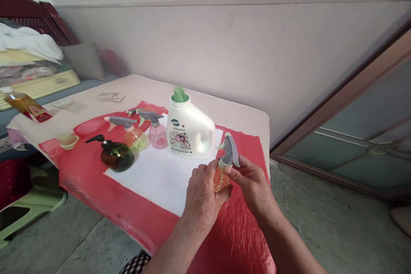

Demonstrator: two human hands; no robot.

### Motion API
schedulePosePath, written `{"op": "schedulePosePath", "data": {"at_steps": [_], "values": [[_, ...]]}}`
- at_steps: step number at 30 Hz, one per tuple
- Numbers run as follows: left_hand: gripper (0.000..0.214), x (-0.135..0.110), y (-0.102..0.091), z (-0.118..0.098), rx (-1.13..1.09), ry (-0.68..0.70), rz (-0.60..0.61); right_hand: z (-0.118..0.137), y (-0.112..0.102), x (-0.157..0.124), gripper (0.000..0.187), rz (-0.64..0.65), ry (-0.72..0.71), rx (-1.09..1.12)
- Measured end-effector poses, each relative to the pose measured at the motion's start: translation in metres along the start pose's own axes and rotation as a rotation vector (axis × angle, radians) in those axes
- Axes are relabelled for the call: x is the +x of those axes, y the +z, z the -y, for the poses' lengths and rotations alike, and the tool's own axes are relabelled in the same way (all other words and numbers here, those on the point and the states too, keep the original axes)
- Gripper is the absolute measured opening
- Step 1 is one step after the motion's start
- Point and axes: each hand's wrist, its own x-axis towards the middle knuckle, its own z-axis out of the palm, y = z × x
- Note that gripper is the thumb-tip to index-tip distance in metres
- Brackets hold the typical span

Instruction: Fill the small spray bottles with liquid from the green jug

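Near the table's right side, my left hand (202, 188) is wrapped round the body of a small orange spray bottle (221, 180). Its grey trigger head (230, 154) sits upright on top. The thumb and fingers of my right hand (255, 186) close on the white collar and the head's back. Just beyond my hands stands a white detergent jug (192, 137), its mouth open with a green spout inside. To its left are a pink spray bottle (158, 136), an orange and yellow spray bottle (135, 139) and a dark amber pump bottle (118, 156).
A white sheet (150, 175) lies on red plastic (125, 205) over the table. A pale cap (67, 140) rests at the left. Farther back are a clear package (111, 97) and a bottle of amber liquid (27, 105). A green stool (41, 197) stands below.
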Motion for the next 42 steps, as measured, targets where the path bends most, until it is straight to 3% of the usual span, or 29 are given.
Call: {"op": "schedulePosePath", "data": {"at_steps": [3,9,12,16,27,30,34,36,38,42], "values": [[0.053,-0.001,0.003,-0.001,-0.028,0.026,-0.037,-0.003,0.006,0.0,0.021,-0.085,-0.009,0.02],[0.084,-0.004,0.01,0.005,0.02,0.098,-0.087,0.005,0.007,-0.001,0.021,-0.133,0.061,0.01],[0.079,-0.003,0.013,0.006,0.019,0.145,-0.122,0.005,0.008,-0.002,0.022,-0.123,0.065,0.034],[0.062,-0.002,0.011,0.003,-0.139,0.158,-0.104,-0.003,0.011,-0.003,0.023,-0.149,-0.049,0.004],[0.052,0.005,-0.006,-0.002,-0.517,0.004,0.004,-0.002,0.013,-0.005,0.018,-0.116,-0.114,-0.028],[0.053,0.01,-0.021,0.0,-0.709,-0.088,0.021,-0.001,0.007,-0.008,0.035,-0.035,-0.105,-0.102],[0.063,0.014,-0.043,0.009,-0.96,-0.136,-0.044,-0.008,0.004,-0.012,0.082,0.148,-0.022,-0.169],[0.059,0.014,-0.052,0.012,-1.02,-0.163,-0.062,-0.016,0.007,-0.015,0.096,0.255,0.018,-0.155],[0.053,0.012,-0.056,0.011,-1.049,-0.18,-0.029,-0.025,0.011,-0.017,0.093,0.29,-0.016,-0.13],[0.048,0.013,-0.056,0.01,-1.135,-0.184,-0.047,-0.036,0.017,-0.018,0.086,0.175,-0.199,-0.308]]}}
